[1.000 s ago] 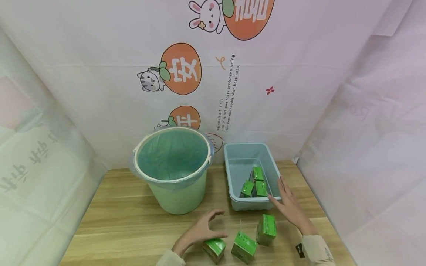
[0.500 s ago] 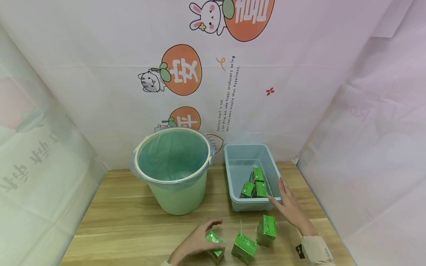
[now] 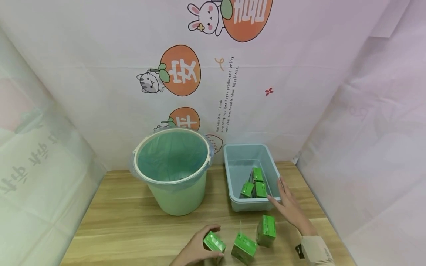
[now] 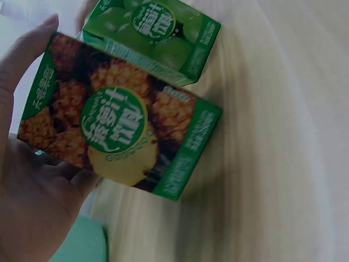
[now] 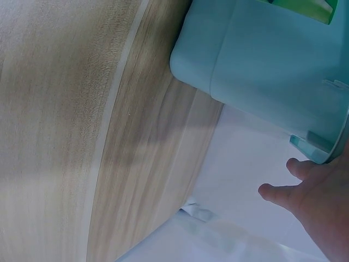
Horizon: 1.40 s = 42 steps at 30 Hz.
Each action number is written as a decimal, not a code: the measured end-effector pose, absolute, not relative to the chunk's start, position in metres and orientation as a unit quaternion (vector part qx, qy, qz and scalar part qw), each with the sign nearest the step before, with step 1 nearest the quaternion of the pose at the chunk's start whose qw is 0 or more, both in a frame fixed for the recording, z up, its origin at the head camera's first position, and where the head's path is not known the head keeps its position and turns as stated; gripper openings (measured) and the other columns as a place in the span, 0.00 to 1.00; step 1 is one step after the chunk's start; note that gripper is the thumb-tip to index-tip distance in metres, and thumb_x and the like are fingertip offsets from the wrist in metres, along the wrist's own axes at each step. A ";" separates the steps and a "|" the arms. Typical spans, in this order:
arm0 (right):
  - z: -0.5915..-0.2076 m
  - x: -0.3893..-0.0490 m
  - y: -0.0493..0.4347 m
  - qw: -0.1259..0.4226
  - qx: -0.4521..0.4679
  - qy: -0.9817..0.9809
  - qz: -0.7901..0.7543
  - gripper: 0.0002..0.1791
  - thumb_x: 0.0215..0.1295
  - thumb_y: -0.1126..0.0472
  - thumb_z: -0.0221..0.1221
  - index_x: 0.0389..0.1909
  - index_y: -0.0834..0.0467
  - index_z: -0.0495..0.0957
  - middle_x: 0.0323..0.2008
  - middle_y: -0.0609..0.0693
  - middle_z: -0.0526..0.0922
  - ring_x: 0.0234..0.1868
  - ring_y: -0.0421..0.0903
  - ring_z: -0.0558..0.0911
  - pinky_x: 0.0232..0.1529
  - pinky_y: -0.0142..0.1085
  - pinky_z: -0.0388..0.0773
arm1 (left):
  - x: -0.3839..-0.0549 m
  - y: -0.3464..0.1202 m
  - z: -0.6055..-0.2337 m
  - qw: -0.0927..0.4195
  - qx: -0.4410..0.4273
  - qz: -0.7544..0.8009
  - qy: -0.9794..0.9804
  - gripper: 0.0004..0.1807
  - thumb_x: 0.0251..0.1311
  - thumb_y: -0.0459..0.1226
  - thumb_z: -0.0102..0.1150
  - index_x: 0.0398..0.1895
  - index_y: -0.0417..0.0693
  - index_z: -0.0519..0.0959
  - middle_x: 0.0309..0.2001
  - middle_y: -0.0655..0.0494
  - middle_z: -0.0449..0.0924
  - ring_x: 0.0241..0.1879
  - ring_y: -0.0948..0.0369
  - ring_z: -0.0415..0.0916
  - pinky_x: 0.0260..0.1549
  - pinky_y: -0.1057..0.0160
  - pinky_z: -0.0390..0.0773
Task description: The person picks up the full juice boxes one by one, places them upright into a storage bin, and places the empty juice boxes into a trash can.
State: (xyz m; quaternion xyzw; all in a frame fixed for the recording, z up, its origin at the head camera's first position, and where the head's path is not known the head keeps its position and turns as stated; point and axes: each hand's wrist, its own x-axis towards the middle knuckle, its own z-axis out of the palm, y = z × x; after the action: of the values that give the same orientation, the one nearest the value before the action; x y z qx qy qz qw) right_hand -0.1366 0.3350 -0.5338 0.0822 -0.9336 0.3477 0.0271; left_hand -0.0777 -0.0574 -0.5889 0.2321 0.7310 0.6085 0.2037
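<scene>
My left hand [image 3: 196,248] holds a green-topped juice box [image 3: 214,242] between thumb and fingers near the table's front. The left wrist view shows a pineapple print on this juice box [image 4: 112,117]; another juice box [image 4: 155,35] with green fruit stands close behind it. To its right are a juice box with a straw [image 3: 244,248] and another juice box [image 3: 267,231]. My right hand [image 3: 291,208] rests on the near right corner of the blue tub [image 3: 251,205], fingers extended along its rim. Three juice boxes [image 3: 261,189] sit inside the tub.
A pale green bucket [image 3: 178,199] with a bag liner stands left of the tub. Both stand on the wooden table [image 3: 116,214], near the printed cloth wall [image 3: 253,118] at the back. Cloth walls also close off both sides.
My left hand has come down around the leftmost juice box, its fingers closing on it, and the box's top has turned slightly. The right hand has stayed on the tub.
</scene>
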 end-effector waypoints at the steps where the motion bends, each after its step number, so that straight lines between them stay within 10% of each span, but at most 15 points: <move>1: -0.534 -0.137 0.335 0.026 0.082 -0.934 0.348 0.51 0.82 0.44 0.55 0.85 0.65 0.35 0.85 0.61 0.30 0.80 0.76 0.40 0.70 0.79 0.40 | -0.076 -0.057 -0.590 0.204 0.227 0.613 0.729 0.41 0.60 0.41 0.79 0.76 0.48 0.71 0.69 0.40 0.74 0.67 0.42 0.74 0.62 0.64 0.75; 11: -0.533 -0.136 0.335 0.022 0.079 -0.933 0.350 0.51 0.82 0.43 0.54 0.85 0.64 0.35 0.85 0.60 0.29 0.81 0.75 0.39 0.70 0.79 0.38 | -0.059 -0.051 -0.598 0.178 0.183 0.620 0.742 0.45 0.59 0.40 0.80 0.78 0.44 0.68 0.67 0.43 0.76 0.61 0.61 0.77 0.63 0.60 0.73; 42: -0.533 -0.134 0.334 0.034 0.079 -0.933 0.350 0.51 0.81 0.44 0.56 0.85 0.65 0.37 0.85 0.62 0.32 0.79 0.78 0.42 0.68 0.81 0.43 | -0.030 -0.028 -0.593 0.076 0.046 0.643 0.760 0.47 0.52 0.41 0.84 0.74 0.41 0.70 0.59 0.46 0.81 0.49 0.64 0.80 0.50 0.63 0.79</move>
State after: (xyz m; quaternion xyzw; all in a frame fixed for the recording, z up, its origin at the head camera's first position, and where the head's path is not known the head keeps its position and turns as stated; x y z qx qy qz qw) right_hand -0.1341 0.3340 -0.5326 0.0791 -0.9326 0.3504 0.0338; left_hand -0.0300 -0.0278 -0.5925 0.0458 0.7603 0.6434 0.0764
